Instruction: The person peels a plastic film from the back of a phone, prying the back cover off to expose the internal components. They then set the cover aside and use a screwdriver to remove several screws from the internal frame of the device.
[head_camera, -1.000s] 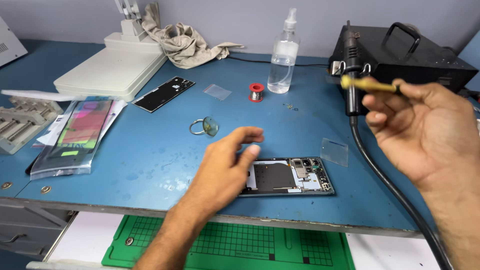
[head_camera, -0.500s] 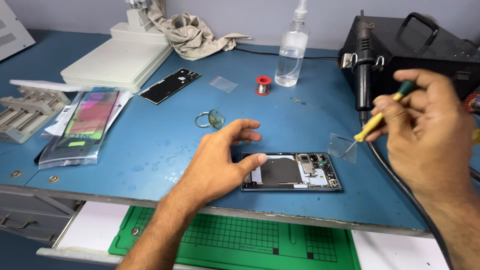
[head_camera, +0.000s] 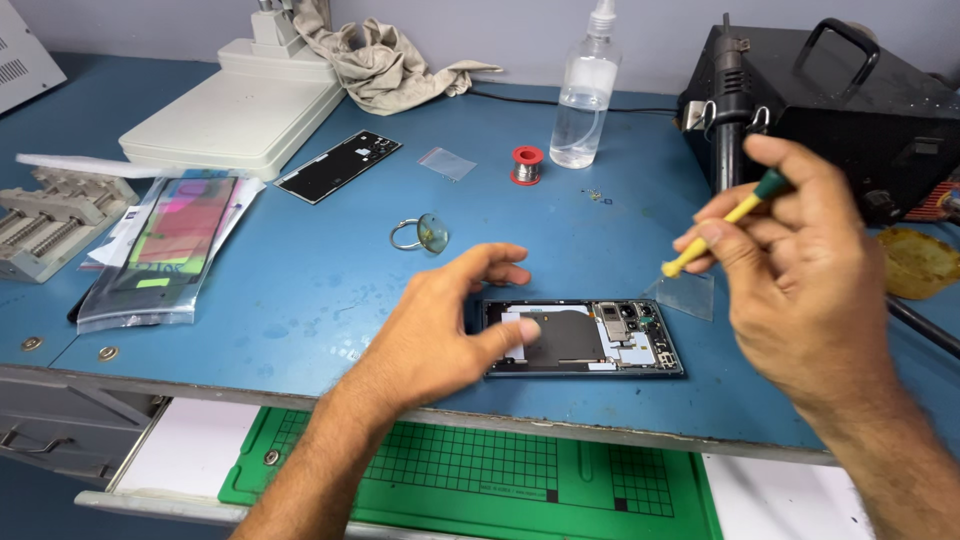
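An opened phone (head_camera: 600, 338) with its back cover off lies near the front edge of the blue workbench (head_camera: 300, 290). My left hand (head_camera: 445, 325) rests flat on the phone's left end, thumb on the dark coil plate. My right hand (head_camera: 800, 270) hovers above and to the right of the phone and grips a small yellow and green screwdriver (head_camera: 720, 225), tip pointing down and left. A small clear plastic bag (head_camera: 685, 295) lies just right of the phone, under the tip.
A black back cover (head_camera: 338, 166), a suction cup with ring (head_camera: 422, 234), a solder spool (head_camera: 527, 165) and a spray bottle (head_camera: 583, 100) lie behind. A black hot-air station (head_camera: 850, 110) stands at right, a white machine (head_camera: 240, 110) and bagged screen (head_camera: 170, 245) at left. A green mat (head_camera: 480, 475) sits on the pulled-out shelf below.
My right hand has come down from high at the right towards the phone, turning the screwdriver tip down. My left hand has settled onto the phone's left end.
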